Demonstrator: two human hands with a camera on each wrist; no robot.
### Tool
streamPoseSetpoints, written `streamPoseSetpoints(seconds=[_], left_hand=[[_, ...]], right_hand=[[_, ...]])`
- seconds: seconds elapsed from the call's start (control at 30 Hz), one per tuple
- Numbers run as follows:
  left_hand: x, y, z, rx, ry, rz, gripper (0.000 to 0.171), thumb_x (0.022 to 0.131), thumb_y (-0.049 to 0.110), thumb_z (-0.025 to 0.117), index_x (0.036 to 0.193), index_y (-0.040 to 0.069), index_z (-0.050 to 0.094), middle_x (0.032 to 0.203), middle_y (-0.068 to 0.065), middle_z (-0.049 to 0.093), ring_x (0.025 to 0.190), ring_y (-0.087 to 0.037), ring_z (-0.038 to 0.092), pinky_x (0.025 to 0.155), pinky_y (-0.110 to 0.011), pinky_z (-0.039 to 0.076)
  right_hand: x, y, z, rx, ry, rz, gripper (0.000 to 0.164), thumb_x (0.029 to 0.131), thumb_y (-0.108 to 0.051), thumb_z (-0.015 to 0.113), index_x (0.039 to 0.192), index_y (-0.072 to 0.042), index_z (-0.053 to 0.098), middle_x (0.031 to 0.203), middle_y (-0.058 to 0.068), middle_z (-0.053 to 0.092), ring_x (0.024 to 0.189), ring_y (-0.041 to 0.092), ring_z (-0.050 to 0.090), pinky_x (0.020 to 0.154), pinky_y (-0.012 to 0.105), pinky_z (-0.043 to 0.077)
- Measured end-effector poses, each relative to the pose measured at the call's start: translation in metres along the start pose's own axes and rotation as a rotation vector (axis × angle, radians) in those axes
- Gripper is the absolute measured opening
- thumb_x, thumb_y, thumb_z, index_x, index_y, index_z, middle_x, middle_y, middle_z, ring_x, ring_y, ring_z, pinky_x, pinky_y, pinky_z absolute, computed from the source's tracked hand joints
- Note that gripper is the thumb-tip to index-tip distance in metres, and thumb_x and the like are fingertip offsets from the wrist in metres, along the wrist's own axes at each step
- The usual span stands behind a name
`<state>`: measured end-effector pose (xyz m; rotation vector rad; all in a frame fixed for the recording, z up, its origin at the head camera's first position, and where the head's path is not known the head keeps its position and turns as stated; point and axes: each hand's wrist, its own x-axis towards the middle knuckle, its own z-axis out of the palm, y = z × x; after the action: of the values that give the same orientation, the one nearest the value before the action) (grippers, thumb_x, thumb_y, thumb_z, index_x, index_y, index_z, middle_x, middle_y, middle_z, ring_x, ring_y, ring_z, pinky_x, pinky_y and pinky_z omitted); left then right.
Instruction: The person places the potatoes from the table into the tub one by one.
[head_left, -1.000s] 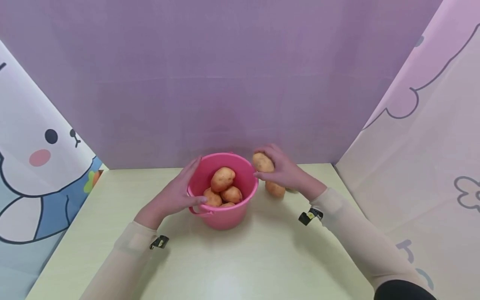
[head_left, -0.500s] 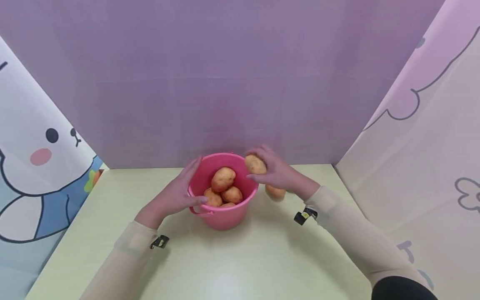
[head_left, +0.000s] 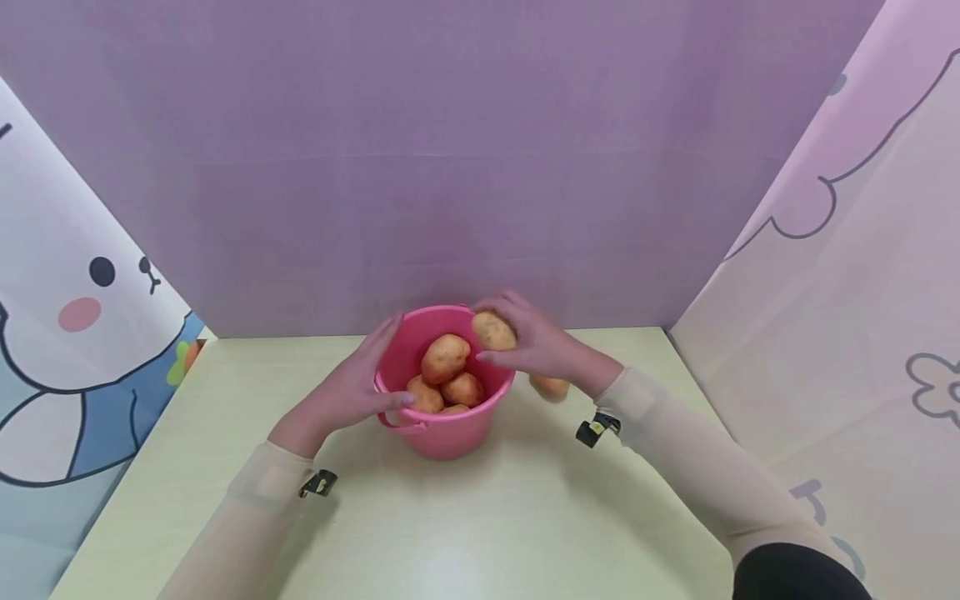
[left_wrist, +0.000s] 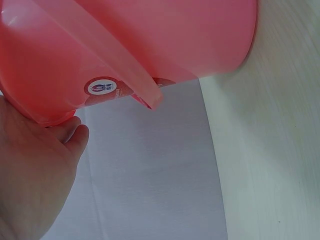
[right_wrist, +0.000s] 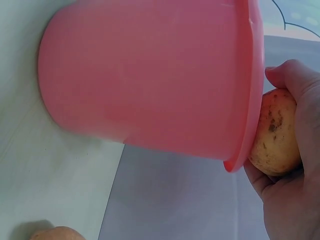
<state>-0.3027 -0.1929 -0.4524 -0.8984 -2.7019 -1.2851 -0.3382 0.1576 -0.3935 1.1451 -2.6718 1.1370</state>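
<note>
A pink bucket [head_left: 450, 437] stands on the table with several potatoes [head_left: 446, 358] inside. At its left side my left hand [head_left: 348, 387] holds the rim, thumb over the near edge and fingers along the far left. In the left wrist view that hand [left_wrist: 35, 170] lies against the bucket's rim, above a hanging handle [left_wrist: 120, 60]. My right hand [head_left: 536, 337] grips another potato [head_left: 494, 331] over the right rim. Close up in the right wrist view, this potato [right_wrist: 276, 135] has dark specks and sits at the rim, between thumb and fingers.
One more potato [head_left: 550, 387] lies on the pale table [head_left: 450, 533] right of the bucket, partly under my right wrist. A purple backdrop [head_left: 465, 167] rises behind the table, and printed panels [head_left: 847, 333] stand at both sides.
My right hand has carried its potato leftward, from beside the bucket to over its right rim. The left hand and the bucket have stayed in place.
</note>
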Motion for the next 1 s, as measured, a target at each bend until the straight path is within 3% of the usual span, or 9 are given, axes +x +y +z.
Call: streamPoseSetpoints(seconds=[0.17,1.0], left_hand=[[0.001,0.001,0.000,-0.007,-0.002,-0.007,0.126,0.088,0.047,0.093,0.180,0.020,0.011,0.185,-0.008,0.014,0.164,-0.045,0.026,0.114,-0.066,0.051],[-0.001,0.000,0.000,0.000,-0.001,-0.007,0.125,0.089,0.052,0.092,0.180,0.022,0.011,0.185,-0.008,0.014,0.165,-0.045,0.025,0.113,-0.066,0.051]], right_hand=[[0.004,-0.002,0.004,0.013,-0.006,-0.015,0.063,0.094,-0.037,0.091,0.150,-0.030,0.062,0.147,-0.002,0.053,0.126,0.021,0.061,0.096,0.043,0.063],[0.016,-0.007,0.020,0.011,-0.069,-0.039,0.063,0.096,-0.037,0.090,0.151,-0.028,0.060,0.147,-0.003,0.053,0.133,0.019,0.056,0.103,0.041,0.061]])
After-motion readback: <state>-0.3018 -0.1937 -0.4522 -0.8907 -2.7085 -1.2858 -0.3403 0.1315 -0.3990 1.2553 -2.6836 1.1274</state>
